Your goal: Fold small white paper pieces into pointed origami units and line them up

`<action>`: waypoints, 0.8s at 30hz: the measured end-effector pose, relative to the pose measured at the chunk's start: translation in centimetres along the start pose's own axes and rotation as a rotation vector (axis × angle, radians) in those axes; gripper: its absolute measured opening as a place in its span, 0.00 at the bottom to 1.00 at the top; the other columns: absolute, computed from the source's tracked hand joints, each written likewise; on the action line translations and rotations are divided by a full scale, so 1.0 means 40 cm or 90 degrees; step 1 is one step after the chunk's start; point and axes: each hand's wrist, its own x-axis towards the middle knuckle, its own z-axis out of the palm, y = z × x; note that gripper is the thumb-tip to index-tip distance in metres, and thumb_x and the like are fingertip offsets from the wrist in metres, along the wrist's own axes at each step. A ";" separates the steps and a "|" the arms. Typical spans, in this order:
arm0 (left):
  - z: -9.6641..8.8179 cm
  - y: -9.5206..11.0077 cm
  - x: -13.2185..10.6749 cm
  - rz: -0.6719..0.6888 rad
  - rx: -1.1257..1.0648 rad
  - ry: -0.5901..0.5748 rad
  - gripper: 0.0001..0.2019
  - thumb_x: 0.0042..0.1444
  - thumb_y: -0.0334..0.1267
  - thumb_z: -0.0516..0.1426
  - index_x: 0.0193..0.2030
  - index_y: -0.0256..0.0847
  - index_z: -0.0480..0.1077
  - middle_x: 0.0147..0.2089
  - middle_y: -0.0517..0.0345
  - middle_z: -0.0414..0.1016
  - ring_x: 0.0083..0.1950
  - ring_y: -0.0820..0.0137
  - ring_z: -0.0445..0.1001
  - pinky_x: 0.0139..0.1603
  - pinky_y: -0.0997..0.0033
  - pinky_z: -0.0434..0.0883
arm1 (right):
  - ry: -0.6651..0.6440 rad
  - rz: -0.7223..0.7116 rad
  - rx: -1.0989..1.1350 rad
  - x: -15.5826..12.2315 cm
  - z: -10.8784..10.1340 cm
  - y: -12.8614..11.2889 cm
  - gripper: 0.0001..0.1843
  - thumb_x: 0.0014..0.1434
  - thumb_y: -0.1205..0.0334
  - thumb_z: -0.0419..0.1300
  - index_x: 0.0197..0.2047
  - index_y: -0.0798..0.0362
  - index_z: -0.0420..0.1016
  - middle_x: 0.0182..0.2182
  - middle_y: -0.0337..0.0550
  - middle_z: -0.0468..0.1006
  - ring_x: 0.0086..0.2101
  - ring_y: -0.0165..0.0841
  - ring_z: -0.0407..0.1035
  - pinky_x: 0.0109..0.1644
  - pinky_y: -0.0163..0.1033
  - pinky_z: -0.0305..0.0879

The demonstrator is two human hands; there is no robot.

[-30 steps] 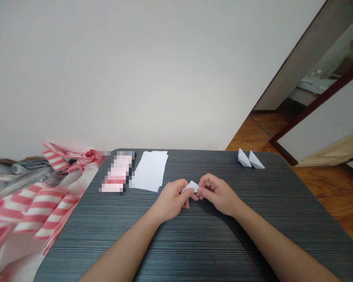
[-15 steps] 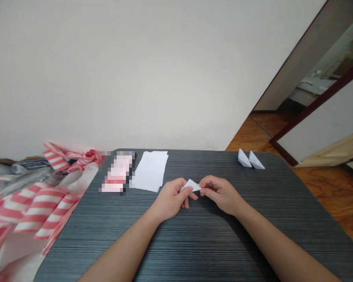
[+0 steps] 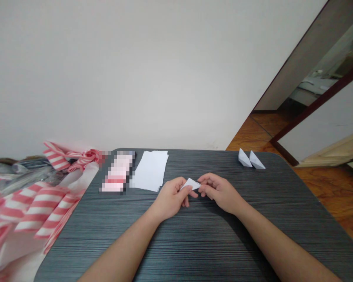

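A small piece of white paper folded into a triangle (image 3: 191,183) is held just above the table's middle. My left hand (image 3: 172,196) pinches its left part between thumb and fingers. At its right corner, my right hand (image 3: 219,192) has thumb and fingertips closed on the tip. Farther back on the right stand two folded white paper boats (image 3: 244,158), side by side with pointed tops. A stack of white paper sheets (image 3: 151,170) lies beyond my left hand, its edges slightly uneven.
The dark, wood-grained table (image 3: 176,246) has its far edge by a pale wall (image 3: 153,70). Left of the paper stack lies a blurred-out pinkish flat object (image 3: 118,172). Red-and-white striped cloth (image 3: 44,203) is heaped beside the table's left edge. Wooden floor (image 3: 338,192) shows at right.
The fingers of my right hand have shifted slightly up and left at the paper's right corner. My left hand keeps its pinch, and the folded paper has barely moved.
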 end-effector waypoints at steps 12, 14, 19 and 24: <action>0.001 -0.006 0.001 -0.004 -0.004 0.000 0.15 0.58 0.46 0.49 0.32 0.36 0.67 0.21 0.61 0.70 0.21 0.75 0.66 0.23 0.77 0.62 | -0.058 0.044 0.028 -0.006 -0.004 -0.026 0.11 0.60 0.59 0.54 0.28 0.56 0.69 0.22 0.39 0.73 0.23 0.27 0.67 0.28 0.32 0.63; 0.001 -0.004 0.000 -0.003 -0.004 -0.005 0.15 0.58 0.46 0.49 0.32 0.36 0.67 0.22 0.60 0.71 0.21 0.75 0.66 0.23 0.77 0.62 | -0.071 0.044 0.022 -0.005 -0.003 -0.023 0.10 0.59 0.59 0.54 0.30 0.56 0.70 0.23 0.39 0.73 0.22 0.27 0.66 0.27 0.31 0.62; 0.000 0.001 -0.002 0.005 0.010 -0.012 0.15 0.59 0.46 0.49 0.32 0.36 0.67 0.24 0.59 0.72 0.22 0.76 0.67 0.24 0.77 0.63 | -0.080 0.047 -0.006 -0.007 0.001 -0.029 0.12 0.60 0.59 0.53 0.28 0.56 0.69 0.20 0.37 0.72 0.21 0.27 0.66 0.26 0.31 0.61; 0.001 0.002 0.002 0.001 0.012 -0.018 0.13 0.58 0.44 0.50 0.33 0.36 0.68 0.30 0.56 0.75 0.23 0.76 0.68 0.24 0.77 0.64 | -0.065 0.047 -0.026 -0.011 0.003 -0.044 0.13 0.61 0.59 0.52 0.27 0.55 0.68 0.19 0.37 0.72 0.21 0.27 0.66 0.26 0.31 0.62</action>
